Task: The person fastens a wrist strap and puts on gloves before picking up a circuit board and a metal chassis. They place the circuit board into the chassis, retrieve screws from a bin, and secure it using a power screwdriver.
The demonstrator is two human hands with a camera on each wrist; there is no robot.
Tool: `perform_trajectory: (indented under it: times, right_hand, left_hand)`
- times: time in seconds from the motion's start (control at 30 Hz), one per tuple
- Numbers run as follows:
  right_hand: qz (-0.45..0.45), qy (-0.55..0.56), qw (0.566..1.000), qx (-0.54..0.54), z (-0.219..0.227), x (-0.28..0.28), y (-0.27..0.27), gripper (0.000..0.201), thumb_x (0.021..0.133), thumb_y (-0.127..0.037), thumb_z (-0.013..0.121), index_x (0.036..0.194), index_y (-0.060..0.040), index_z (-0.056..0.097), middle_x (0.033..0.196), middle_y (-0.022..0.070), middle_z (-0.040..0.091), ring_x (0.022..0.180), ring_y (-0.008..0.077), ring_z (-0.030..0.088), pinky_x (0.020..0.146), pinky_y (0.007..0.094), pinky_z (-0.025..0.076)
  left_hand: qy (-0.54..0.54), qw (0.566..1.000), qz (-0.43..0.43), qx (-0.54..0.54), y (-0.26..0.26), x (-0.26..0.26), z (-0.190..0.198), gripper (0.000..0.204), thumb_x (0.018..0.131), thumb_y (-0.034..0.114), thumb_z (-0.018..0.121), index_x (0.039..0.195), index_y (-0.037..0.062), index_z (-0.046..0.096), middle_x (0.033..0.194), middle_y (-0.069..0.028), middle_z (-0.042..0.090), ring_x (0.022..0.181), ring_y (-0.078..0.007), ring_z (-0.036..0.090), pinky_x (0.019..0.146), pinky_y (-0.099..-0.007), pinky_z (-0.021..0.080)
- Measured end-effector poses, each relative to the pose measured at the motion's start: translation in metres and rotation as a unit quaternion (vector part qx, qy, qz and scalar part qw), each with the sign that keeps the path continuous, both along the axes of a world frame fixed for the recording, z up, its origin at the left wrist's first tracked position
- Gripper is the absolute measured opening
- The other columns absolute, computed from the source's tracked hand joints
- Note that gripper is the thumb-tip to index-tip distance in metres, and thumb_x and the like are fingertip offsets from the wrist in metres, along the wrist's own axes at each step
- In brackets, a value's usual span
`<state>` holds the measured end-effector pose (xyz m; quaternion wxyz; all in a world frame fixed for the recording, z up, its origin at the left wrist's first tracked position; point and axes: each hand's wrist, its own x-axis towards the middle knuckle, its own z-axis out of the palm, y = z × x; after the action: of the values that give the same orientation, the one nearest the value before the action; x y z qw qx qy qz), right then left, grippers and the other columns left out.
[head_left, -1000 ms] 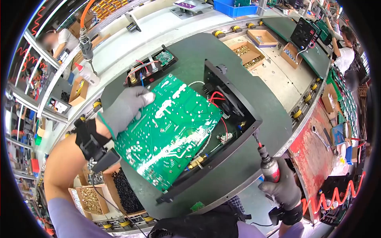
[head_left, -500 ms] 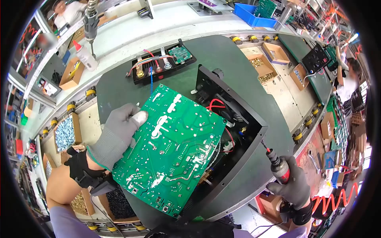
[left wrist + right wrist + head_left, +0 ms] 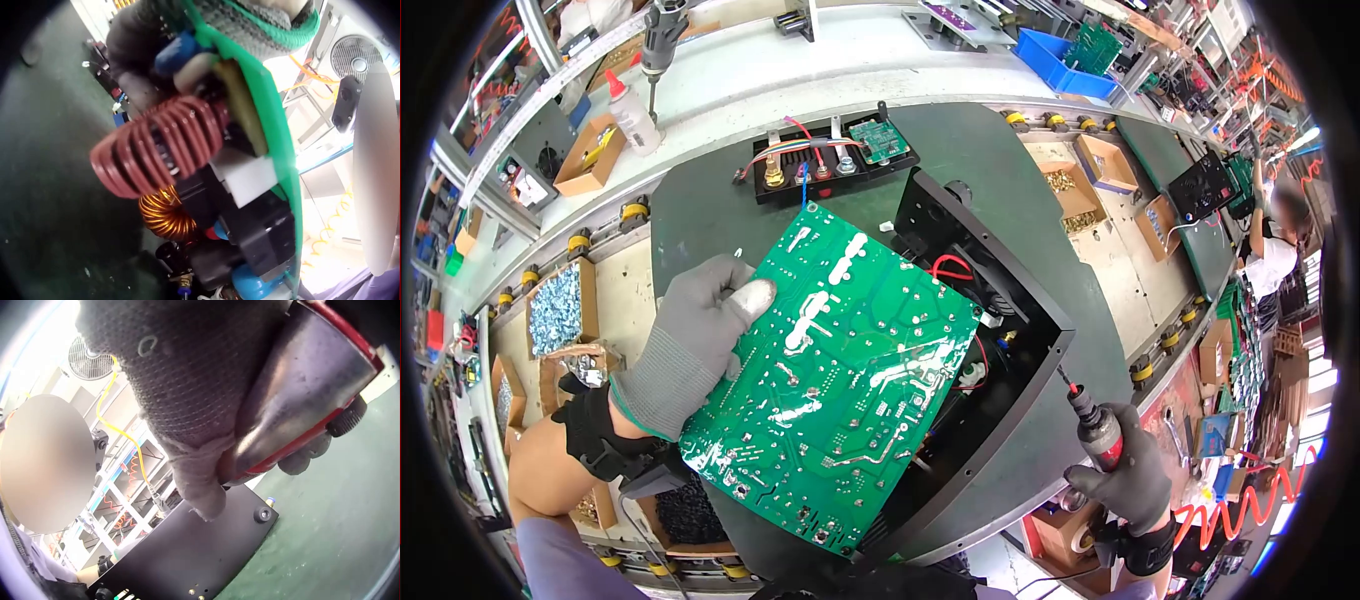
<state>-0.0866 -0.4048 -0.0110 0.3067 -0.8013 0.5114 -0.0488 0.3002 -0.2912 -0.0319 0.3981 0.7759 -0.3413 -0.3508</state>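
A green circuit board [image 3: 830,370], solder side up, is tilted over the black metal chassis [image 3: 1000,300]. My gloved left hand [image 3: 700,340] grips its left edge, thumb on top. The left wrist view shows the board's underside with a red-brown coil [image 3: 159,147] and a copper coil [image 3: 165,214], beside the left hand's fingers [image 3: 134,56]. My gloved right hand [image 3: 1132,470] holds a red and silver power screwdriver [image 3: 1098,432], its bit near the chassis's right edge. In the right wrist view the right hand [image 3: 187,381] wraps round the tool [image 3: 300,381].
A black panel with wires and a small board [image 3: 830,160] lies at the back of the green work surface [image 3: 700,210]. Boxes of screws [image 3: 560,310] stand left and right. A screwdriver [image 3: 662,40] hangs at upper left, near a white bottle [image 3: 634,120]. Another person [image 3: 1272,250] is at far right.
The board has swung down and toward me, with its near corner lower, still in my left hand. My right hand and its tool have shifted slightly right. The head view has turned.
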Motion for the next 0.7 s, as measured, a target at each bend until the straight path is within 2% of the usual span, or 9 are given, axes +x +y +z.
perform_trajectory:
  times: [0.1,0.17,0.23,0.33,0.7]
  right_hand:
    - [0.013,0.014,1.0,-0.008,0.002,0.003,-0.003,0.061,0.059,-0.017,0.084,0.109,-0.005,0.051,0.084,0.0121,0.064,0.073,0.0252,0.066,0.066,0.0334,0.051]
    - [0.02,0.018,1.0,-0.015,0.002,0.005,-0.005,0.061,0.059,-0.018,0.084,0.109,-0.005,0.051,0.084,0.0126,0.064,0.073,0.0268,0.066,0.066,0.0338,0.051]
    - [0.057,0.019,0.996,-0.067,0.002,0.007,-0.007,0.062,0.058,-0.019,0.084,0.109,-0.0047,0.051,0.084,0.0132,0.064,0.073,0.0297,0.066,0.066,0.0354,0.051]
    - [0.063,0.045,0.993,-0.087,0.007,0.011,-0.008,0.064,0.058,-0.019,0.085,0.11,-0.0037,0.051,0.084,0.0134,0.064,0.073,0.0319,0.065,0.066,0.0367,0.051]
    - [0.092,0.05,0.984,-0.142,0.001,0.002,-0.011,0.067,0.058,-0.021,0.084,0.113,-0.0017,0.051,0.082,0.0139,0.063,0.072,0.033,0.064,0.064,0.0389,0.05]
  left_hand:
    - [0.006,1.0,0.009,0.003,-0.005,0.0,0.001,0.033,0.091,0.033,0.058,0.098,0.0007,0.057,0.072,0.0002,0.051,0.047,-0.0031,0.044,0.039,-0.0183,0.036]
    - [-0.007,1.0,-0.021,-0.02,-0.008,0.001,0.002,0.031,0.091,0.03,0.059,0.098,-0.0003,0.057,0.072,-0.0006,0.052,0.048,-0.0032,0.045,0.039,-0.0187,0.037]
    - [0.0,0.999,-0.032,-0.024,-0.012,-0.002,0.006,0.03,0.091,0.029,0.059,0.097,-0.0006,0.057,0.073,-0.001,0.053,0.048,-0.0035,0.046,0.039,-0.0192,0.037]
    - [0.011,0.998,-0.042,-0.035,-0.015,-0.002,0.005,0.029,0.09,0.028,0.059,0.096,-0.0008,0.057,0.073,-0.0015,0.054,0.049,-0.0036,0.047,0.039,-0.0201,0.037]
    - [0.009,0.995,-0.081,-0.062,-0.03,0.0,0.001,0.025,0.09,0.025,0.062,0.09,0.0008,0.057,0.069,0.0003,0.052,0.049,-0.0034,0.046,0.039,-0.0218,0.036]
